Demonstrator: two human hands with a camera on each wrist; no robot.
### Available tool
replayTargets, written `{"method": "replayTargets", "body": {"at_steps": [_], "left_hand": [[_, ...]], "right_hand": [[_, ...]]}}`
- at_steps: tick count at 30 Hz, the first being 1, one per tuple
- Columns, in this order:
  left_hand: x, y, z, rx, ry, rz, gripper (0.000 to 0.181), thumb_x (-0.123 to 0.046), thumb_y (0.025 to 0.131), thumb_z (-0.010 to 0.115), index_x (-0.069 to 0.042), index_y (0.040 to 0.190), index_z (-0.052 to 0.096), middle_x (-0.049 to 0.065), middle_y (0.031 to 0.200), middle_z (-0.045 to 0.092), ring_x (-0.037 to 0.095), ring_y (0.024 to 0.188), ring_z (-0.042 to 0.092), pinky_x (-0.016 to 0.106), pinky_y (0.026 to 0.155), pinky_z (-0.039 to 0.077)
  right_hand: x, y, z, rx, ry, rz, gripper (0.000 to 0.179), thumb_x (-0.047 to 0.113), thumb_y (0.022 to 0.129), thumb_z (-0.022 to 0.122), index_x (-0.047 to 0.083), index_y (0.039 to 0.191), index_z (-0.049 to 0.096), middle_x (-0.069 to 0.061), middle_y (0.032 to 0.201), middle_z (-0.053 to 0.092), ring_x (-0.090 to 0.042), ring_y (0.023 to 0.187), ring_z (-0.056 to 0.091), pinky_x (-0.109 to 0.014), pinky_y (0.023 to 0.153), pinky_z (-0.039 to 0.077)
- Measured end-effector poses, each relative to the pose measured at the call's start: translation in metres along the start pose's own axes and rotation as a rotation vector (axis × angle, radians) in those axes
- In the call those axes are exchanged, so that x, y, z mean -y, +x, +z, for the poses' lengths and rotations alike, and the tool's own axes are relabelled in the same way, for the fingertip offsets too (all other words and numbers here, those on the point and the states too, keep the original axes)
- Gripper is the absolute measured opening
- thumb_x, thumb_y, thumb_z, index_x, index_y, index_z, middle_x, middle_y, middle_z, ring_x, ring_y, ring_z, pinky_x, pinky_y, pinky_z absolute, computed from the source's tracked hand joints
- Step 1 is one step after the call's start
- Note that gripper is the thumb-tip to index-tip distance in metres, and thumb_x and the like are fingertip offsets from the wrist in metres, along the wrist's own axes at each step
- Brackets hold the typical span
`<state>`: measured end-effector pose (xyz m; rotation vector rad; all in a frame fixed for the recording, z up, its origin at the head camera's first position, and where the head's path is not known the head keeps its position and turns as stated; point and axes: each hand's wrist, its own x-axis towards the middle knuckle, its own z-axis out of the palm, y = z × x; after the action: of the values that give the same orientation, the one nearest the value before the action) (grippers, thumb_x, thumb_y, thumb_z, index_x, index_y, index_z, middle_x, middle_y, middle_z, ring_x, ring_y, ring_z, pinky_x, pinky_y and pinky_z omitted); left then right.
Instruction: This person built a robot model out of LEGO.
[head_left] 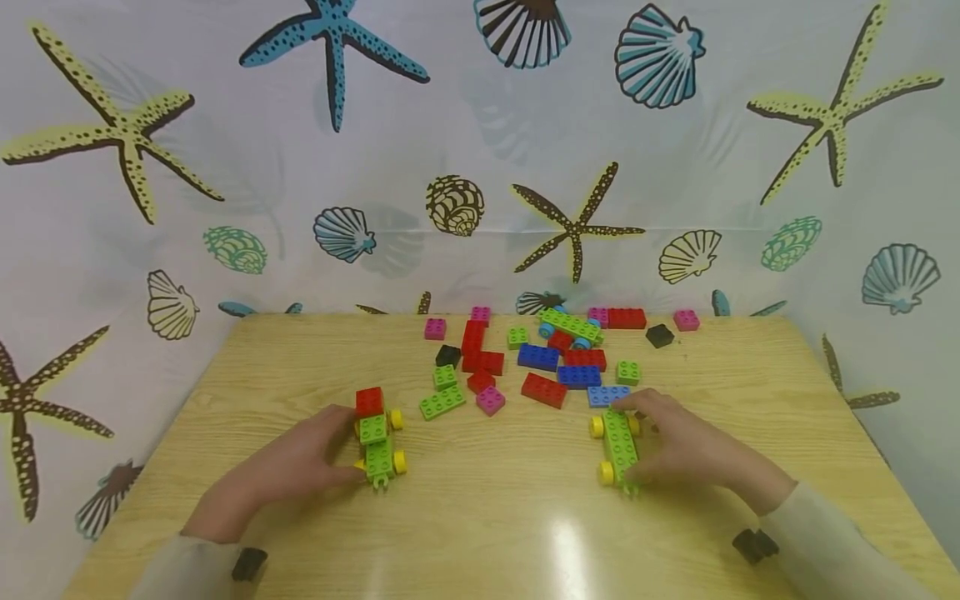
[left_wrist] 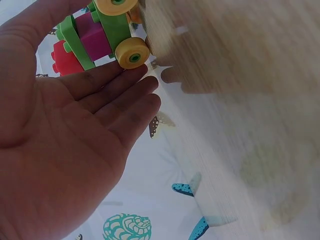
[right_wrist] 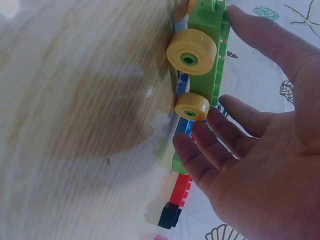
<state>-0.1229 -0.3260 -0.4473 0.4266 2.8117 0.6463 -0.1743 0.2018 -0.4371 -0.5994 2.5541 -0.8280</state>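
Smooth plastic toy cars, studded plastic bricks, glossy wood-grain table, cloth-like backdrop

patterned cloth – starfish, shells – behind a wooden table

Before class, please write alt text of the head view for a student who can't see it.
A person's left hand touches a yellow-wheeled toy car topped with green and red bricks; the right hand touches a green base on yellow wheels. Loose colored bricks lie farther back on the wooden table before a seashell-patterned cloth.
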Motion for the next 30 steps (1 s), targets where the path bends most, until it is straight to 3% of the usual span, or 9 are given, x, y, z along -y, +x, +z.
{"method": "replayTargets", "body": {"at_steps": [14, 22, 30], "left_hand": [[0.001, 0.023, -0.005, 0.03, 0.001, -0.03, 0.09, -0.038, 0.096, 0.088, 0.008, 0.162, 0.047, 0.031, 0.165, 0.054, 0.054, 0.154, 0.052, 0.07, 0.127, 0.043], [-0.004, 0.03, 0.001, 0.04, -0.019, -0.036, 0.093, -0.039, 0.095, 0.088, 0.005, 0.164, 0.046, 0.028, 0.168, 0.052, 0.051, 0.157, 0.05, 0.069, 0.129, 0.042], [-0.011, 0.04, 0.004, 0.057, -0.034, -0.044, 0.095, -0.041, 0.095, 0.088, 0.003, 0.167, 0.044, 0.025, 0.172, 0.049, 0.049, 0.16, 0.047, 0.067, 0.132, 0.04]], "right_hand": [[0.003, 0.001, 0.005, 0.028, -0.024, -0.005, 0.09, 0.038, 0.084, 0.098, 0.011, 0.16, 0.056, -0.028, 0.171, 0.045, -0.056, 0.159, 0.042, -0.076, 0.125, 0.042], [0.006, 0.001, 0.006, 0.039, -0.016, 0.013, 0.092, 0.041, 0.085, 0.097, 0.014, 0.162, 0.055, -0.027, 0.175, 0.041, -0.057, 0.163, 0.036, -0.078, 0.126, 0.04], [0.014, 0.004, 0.008, 0.044, -0.006, 0.01, 0.091, 0.04, 0.085, 0.097, 0.015, 0.162, 0.056, -0.024, 0.174, 0.044, -0.053, 0.161, 0.041, -0.077, 0.125, 0.042]]}}
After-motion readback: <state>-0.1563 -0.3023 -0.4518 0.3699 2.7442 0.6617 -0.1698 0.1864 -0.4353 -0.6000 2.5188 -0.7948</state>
